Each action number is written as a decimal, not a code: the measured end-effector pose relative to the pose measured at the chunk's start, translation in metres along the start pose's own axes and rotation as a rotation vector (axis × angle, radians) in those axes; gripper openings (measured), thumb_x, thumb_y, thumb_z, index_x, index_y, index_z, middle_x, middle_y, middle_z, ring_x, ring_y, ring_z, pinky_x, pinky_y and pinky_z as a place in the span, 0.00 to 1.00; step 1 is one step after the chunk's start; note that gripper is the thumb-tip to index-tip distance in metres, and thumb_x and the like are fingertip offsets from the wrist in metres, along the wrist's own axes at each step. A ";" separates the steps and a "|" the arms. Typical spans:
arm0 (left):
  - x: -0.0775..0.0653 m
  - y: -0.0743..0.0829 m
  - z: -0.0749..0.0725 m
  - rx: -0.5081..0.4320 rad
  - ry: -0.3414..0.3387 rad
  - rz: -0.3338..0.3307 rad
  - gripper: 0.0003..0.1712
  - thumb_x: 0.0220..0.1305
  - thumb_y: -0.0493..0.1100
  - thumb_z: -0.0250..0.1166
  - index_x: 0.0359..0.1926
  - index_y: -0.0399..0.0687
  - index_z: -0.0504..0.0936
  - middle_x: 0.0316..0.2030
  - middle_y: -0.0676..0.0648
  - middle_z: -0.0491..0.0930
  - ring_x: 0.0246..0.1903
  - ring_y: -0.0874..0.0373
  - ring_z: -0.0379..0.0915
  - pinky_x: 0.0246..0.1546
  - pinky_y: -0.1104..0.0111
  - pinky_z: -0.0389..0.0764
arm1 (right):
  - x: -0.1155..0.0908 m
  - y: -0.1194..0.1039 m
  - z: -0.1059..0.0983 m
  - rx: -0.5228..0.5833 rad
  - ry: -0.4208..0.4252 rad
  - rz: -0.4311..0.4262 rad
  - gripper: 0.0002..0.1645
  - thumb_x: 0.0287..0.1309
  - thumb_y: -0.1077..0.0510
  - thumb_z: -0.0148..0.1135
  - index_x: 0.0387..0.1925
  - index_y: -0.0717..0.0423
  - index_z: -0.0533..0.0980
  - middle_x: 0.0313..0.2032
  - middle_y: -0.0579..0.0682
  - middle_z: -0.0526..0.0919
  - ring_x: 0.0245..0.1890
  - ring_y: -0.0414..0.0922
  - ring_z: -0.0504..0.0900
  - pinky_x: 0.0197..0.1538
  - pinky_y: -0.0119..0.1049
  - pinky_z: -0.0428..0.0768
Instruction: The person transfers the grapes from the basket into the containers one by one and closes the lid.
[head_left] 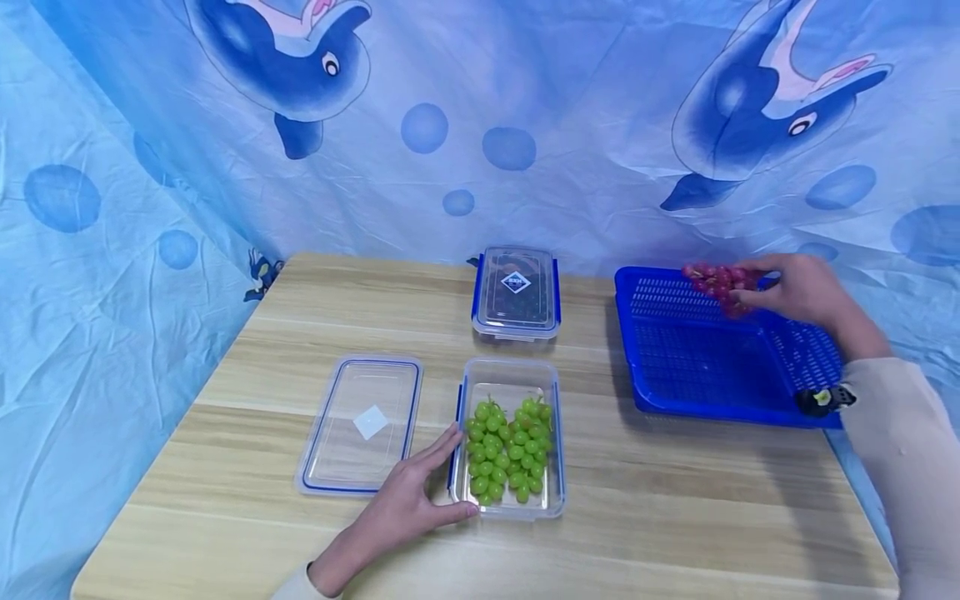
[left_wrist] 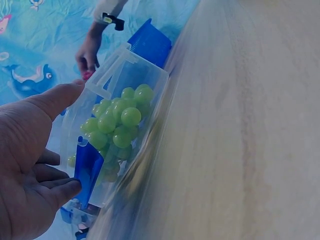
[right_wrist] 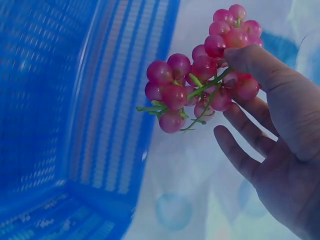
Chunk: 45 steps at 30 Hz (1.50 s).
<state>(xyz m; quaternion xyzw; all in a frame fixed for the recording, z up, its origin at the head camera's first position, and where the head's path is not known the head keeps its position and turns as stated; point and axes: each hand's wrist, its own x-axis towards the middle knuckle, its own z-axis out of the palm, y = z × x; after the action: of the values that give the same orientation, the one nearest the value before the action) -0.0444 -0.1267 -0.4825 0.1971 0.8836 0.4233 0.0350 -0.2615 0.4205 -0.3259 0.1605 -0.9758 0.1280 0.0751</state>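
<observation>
My right hand (head_left: pixel 798 287) pinches a bunch of red grapes (head_left: pixel 716 283) between thumb and fingers, above the far side of a blue plastic basket (head_left: pixel 705 362). In the right wrist view, the bunch (right_wrist: pixel 175 97) hangs by green stems, and the lower fingers are spread away from it. My left hand (head_left: pixel 412 492) rests against the left side and near-left corner of a clear food container (head_left: pixel 510 373), thumb and fingers apart. Two bunches of green grapes (head_left: pixel 517 454) lie side by side inside that container. The basket's visible floor shows no fruit.
A clear lid with a blue seal (head_left: pixel 356 462) lies flat to the left of the container. Behind stands a lidded container (head_left: pixel 517 308) with blue side clips and dark contents. A blue dolphin-print curtain (head_left: pixel 570 200) hangs along the back of the wooden table (head_left: pixel 675 533).
</observation>
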 end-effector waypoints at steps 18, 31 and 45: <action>0.001 -0.001 0.000 -0.008 0.012 -0.012 0.58 0.49 0.61 0.80 0.76 0.43 0.64 0.77 0.44 0.58 0.72 0.41 0.61 0.71 0.48 0.62 | -0.001 -0.137 0.022 0.188 0.087 -0.230 0.23 0.49 0.57 0.81 0.48 0.60 0.87 0.43 0.58 0.90 0.38 0.50 0.87 0.34 0.36 0.86; 0.000 -0.001 0.000 -0.006 0.009 -0.001 0.59 0.49 0.65 0.78 0.75 0.41 0.65 0.77 0.43 0.58 0.72 0.41 0.62 0.71 0.47 0.63 | 0.005 -0.198 0.063 0.312 -0.053 -0.291 0.25 0.53 0.50 0.79 0.51 0.58 0.86 0.34 0.46 0.89 0.30 0.41 0.86 0.32 0.38 0.86; 0.001 -0.001 0.000 -0.008 0.007 0.009 0.59 0.49 0.64 0.78 0.75 0.41 0.65 0.77 0.43 0.58 0.72 0.41 0.62 0.71 0.48 0.64 | 0.015 -0.240 0.109 0.425 -0.099 -0.358 0.23 0.53 0.50 0.79 0.48 0.57 0.87 0.43 0.51 0.90 0.39 0.42 0.87 0.40 0.37 0.89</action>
<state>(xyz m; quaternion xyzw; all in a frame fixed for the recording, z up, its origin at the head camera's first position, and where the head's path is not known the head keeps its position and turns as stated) -0.0455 -0.1265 -0.4831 0.1995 0.8812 0.4275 0.0305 -0.2069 0.1665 -0.3734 0.3486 -0.8857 0.3062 0.0134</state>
